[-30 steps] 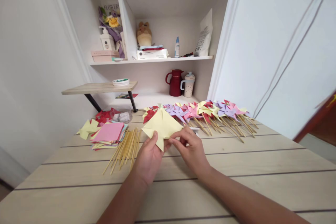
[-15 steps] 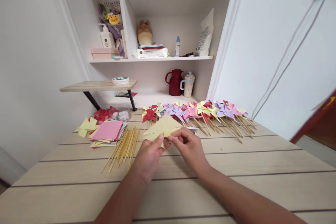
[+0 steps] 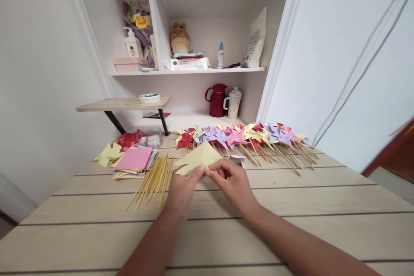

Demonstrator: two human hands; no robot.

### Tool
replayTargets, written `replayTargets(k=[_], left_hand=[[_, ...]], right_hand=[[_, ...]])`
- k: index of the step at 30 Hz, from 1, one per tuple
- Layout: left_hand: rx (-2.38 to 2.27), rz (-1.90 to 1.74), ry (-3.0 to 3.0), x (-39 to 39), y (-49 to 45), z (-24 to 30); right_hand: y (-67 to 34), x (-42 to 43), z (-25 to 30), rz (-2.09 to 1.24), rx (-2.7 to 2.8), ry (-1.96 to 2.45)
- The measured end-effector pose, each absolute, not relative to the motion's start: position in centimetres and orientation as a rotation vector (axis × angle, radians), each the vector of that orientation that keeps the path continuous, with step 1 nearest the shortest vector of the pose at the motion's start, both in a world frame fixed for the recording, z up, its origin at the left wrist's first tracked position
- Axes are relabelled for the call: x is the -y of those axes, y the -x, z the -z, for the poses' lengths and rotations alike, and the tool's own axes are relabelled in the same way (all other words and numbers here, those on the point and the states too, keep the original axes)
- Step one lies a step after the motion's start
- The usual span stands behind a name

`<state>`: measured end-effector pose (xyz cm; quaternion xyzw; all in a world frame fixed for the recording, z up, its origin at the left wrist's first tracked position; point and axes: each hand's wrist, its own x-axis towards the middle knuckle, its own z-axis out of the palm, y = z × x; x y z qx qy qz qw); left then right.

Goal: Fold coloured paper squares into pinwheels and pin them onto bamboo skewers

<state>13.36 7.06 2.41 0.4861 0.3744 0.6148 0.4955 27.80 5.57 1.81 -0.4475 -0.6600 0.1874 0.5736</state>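
Between both hands, above the table, is a pale yellow sheet of paper [image 3: 201,156] with slits cut in from its corners. My left hand [image 3: 183,185] pinches its near left side, thumb on top. My right hand [image 3: 232,180] pinches the near right edge between thumb and forefinger, close to the left thumb. The fingertips hide the corner they grip. Left of my left hand lies a loose bundle of thin wooden sticks [image 3: 155,179]. Beyond the sheet, a row of finished paper pinwheels [image 3: 234,136] on sticks lies along the back of the table.
Left of the sticks is a stack of coloured paper squares [image 3: 133,159], with a yellow folded paper piece [image 3: 108,154] beside it. Behind stand a clear box of small white parts [image 3: 150,140] and a small raised shelf [image 3: 121,104]. A red jug [image 3: 217,101] and a cup [image 3: 233,104] stand at the back.
The yellow sheet has tilted and turned slightly in my fingers, and its near corner no longer shows below the hands. My fingertips have drawn closer together. The camera view has shifted slightly.
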Motion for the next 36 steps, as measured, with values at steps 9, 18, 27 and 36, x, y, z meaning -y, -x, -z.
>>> replayTargets(k=[9, 18, 27, 36], left_hand=[[-1.297, -1.435, -1.483, -7.1, -12.0, -3.4], [-1.044, -1.364, -1.659, -7.2, -12.4, -2.5], [-0.971, -1.313, -1.405, -6.3, -12.9, -4.1], [-0.890, -1.219, -1.025, -6.7, -11.8, -4.0]], right_hand=[[-29.5, -5.4, -3.7, 0.031, 1.625, 0.962], [-29.7, -5.3, -3.8, -0.008, 1.819, 0.970], [-29.6, -5.5, -4.1, -0.828, 1.395, 1.070], [-29.8, -5.9, -4.5, -1.156, 0.989, 0.906]])
